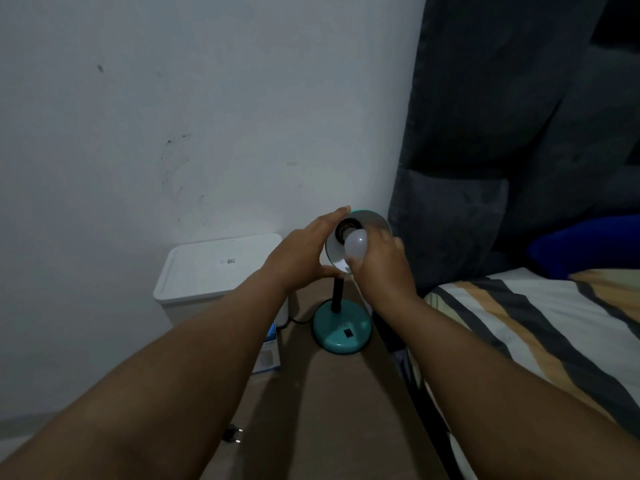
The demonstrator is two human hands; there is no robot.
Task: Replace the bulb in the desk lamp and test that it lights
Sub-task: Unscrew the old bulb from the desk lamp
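Bedroom in a home, dimly lit. Striped-sheeted bed [540, 327] runs from 3 to 5 o'clock, with a blue pillow [585, 244] at its head. Dark grey fabric [502, 116] fills 1 o'clock. Scuffed white wall [173, 98] behind. Small teal desk lamp [341, 329] on the bedside tabletop [329, 410].

A white lidded container [221, 268] stands at the far wall [173, 98], left. A striped bed [536, 341] occupies the right, with a blue pillow [588, 244] at its far end below dark grey fabric [502, 133].

Nothing is legible; the mark [228, 261] on the white box [194, 277] is blurred.
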